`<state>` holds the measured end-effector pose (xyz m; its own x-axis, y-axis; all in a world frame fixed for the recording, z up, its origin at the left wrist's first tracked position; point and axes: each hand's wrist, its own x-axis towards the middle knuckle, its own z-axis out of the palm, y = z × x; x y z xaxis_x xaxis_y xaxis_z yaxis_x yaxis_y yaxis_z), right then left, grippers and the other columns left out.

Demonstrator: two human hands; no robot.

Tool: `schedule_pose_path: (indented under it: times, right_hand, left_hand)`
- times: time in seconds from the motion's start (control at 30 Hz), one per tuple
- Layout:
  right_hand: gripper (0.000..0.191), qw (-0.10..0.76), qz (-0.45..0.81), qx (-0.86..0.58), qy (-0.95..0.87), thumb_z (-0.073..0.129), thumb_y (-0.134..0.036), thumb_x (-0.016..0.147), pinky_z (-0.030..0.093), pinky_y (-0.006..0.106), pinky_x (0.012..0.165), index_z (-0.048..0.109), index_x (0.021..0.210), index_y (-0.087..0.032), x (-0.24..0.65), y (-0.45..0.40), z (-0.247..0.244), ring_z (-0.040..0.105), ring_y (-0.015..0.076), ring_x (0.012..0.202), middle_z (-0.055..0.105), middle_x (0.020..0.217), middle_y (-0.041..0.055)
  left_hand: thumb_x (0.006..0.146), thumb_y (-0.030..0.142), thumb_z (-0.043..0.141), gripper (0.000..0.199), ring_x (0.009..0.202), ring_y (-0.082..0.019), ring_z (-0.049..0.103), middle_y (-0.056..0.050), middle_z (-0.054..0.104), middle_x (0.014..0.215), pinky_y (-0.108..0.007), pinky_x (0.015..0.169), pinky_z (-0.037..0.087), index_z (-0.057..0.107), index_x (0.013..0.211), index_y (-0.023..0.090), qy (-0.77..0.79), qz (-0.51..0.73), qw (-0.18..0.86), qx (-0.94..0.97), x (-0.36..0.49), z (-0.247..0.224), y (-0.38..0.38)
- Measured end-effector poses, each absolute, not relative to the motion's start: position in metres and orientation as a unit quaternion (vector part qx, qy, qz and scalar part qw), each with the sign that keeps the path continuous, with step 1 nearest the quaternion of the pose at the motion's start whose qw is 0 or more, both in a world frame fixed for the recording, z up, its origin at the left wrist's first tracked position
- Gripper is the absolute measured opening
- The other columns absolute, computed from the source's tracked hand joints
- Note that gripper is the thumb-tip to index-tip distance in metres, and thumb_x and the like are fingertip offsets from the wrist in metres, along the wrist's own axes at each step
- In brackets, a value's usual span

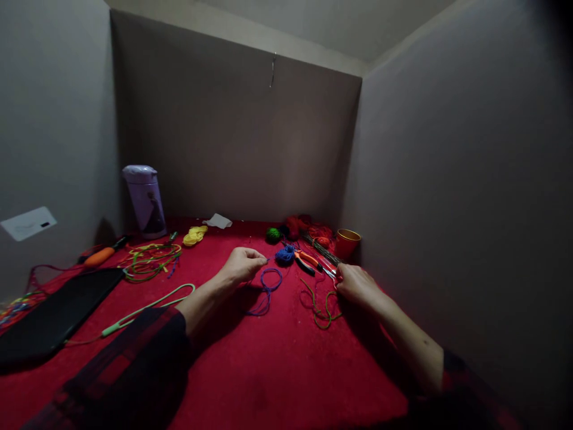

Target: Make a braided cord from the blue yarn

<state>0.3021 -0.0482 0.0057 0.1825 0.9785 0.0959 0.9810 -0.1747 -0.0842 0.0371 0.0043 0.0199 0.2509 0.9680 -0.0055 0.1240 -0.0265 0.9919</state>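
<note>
My left hand [244, 264] is closed in a pinch on the end of a blue-purple cord, above the red cloth. Below its fingertips the loose loops of the cord [271, 282] lie on the cloth, close to a ball of blue yarn [285, 255]. On the right, my right hand [357, 283] is closed around the red handles of a pair of scissors [330, 273], with the metal blades pointing left and away from me. Orange-and-black pliers [308, 259] lie just left of the blades. A green cord [323, 316] curls beside my right hand.
At the back are a green yarn ball [273, 235], red yarn [293, 226], a red cup [347, 240] and yellow yarn [194, 236]. A purple flask [145, 203], tangled cords [152, 261], an orange-handled tool [99, 257] and a black tray-like object [58, 313] stand or lie left. Grey walls enclose the table.
</note>
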Motion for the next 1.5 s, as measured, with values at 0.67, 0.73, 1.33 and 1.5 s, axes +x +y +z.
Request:
schedule_pose_path:
  times: [0.67,0.73,1.33,1.5]
  right_hand:
    - [0.042,0.3,0.383,-0.551,-0.678,0.069,-0.049,0.063,0.031,0.021,0.046,0.055,0.086,-0.017,0.232,-0.049,0.016,0.044,0.0084,0.051,0.056,0.064,0.001]
    - [0.041,0.278,0.403,-0.551,-0.675,0.069,-0.051,0.062,0.028,0.021,0.044,0.056,0.081,-0.016,0.221,-0.044,0.014,0.043,0.008,0.049,0.057,0.062,0.0015]
    - [0.043,0.227,0.502,-0.477,-0.685,0.061,-0.058,0.066,0.019,0.018,0.04,0.057,0.082,-0.018,0.211,-0.033,0.014,0.034,0.0045,0.049,0.056,0.07,-0.0013]
    - [0.046,0.246,0.501,-0.47,-0.684,0.062,-0.059,0.066,0.019,0.019,0.042,0.058,0.09,-0.02,0.209,-0.034,0.012,0.033,0.005,0.051,0.051,0.067,-0.0025]
  left_hand:
    - [0.062,0.023,0.065,0.015,0.031,-0.001,0.026,0.008,0.037,0.038,-0.017,0.035,0.013,0.057,0.067,0.01,0.454,0.435,0.537,0.563,0.034,0.021,0.001]
    - [0.06,0.024,0.066,0.018,0.031,-0.001,0.026,0.008,0.037,0.038,-0.017,0.035,0.013,0.057,0.068,0.01,0.452,0.447,0.535,0.556,0.033,0.022,0.001]
    - [0.061,0.027,0.066,0.021,0.033,-0.001,0.025,0.008,0.037,0.039,-0.017,0.036,0.015,0.057,0.07,0.01,0.442,0.448,0.531,0.567,0.035,0.026,-0.003]
    - [0.062,0.026,0.064,0.018,0.034,-0.002,0.024,0.008,0.036,0.039,-0.017,0.036,0.016,0.057,0.068,0.011,0.441,0.433,0.533,0.578,0.034,0.024,-0.001]
